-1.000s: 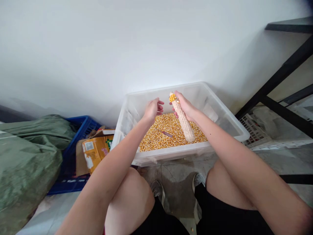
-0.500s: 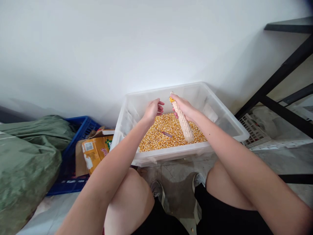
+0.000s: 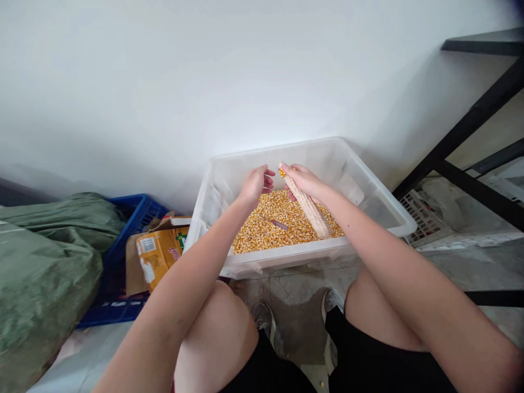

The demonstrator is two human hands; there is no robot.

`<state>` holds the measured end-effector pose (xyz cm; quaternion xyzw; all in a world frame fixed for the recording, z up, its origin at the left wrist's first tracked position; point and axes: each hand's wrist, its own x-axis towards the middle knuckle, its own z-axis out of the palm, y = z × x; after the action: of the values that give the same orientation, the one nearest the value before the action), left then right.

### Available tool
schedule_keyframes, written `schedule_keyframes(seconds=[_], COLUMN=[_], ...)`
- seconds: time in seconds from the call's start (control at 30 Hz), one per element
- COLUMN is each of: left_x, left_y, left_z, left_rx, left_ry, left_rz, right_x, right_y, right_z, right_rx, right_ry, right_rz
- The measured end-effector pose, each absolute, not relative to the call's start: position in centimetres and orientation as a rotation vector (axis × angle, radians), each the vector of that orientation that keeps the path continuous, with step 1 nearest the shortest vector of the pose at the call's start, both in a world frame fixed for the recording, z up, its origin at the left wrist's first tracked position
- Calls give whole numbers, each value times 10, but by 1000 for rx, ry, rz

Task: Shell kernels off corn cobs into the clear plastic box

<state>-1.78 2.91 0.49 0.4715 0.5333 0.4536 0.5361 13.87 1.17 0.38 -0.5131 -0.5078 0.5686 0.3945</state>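
Observation:
A mostly bare corn cob slants over the bin, gripped near its far end by my right hand. A few yellow kernels still cling to the cob at that far tip, by the thumb. My left hand hovers just to the left, apart from the cob, its fingers loosely curved and spread with nothing seen in them. Beneath both hands, loose corn kernels cover the bottom of a translucent plastic bin. A small dark reddish-brown stick-like piece lies on the kernels.
To the left stand a blue crate, a yellow printed carton and a green cloth or sack. A black metal frame rises at the right, with a white basket below. The white wall is right behind the bin.
My right hand has turned the cob, its kernelled tip shifting left and slightly down, its lower end swinging right. My left hand has hardly moved.

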Motion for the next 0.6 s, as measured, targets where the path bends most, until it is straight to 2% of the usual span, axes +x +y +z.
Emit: schedule_keyframes(seconds=[0.2,0.6], left_x=[-18,-18], left_y=[31,29], left_z=[3,4], left_rx=[1130,1135], left_ry=[1257,1262], left_rz=[1074,1058], right_x=[138,137], right_y=[18,10], right_z=[-2,5], right_rx=[-1317,-1271], right_ry=[-1373,-1393], right_rz=[1244,1324])
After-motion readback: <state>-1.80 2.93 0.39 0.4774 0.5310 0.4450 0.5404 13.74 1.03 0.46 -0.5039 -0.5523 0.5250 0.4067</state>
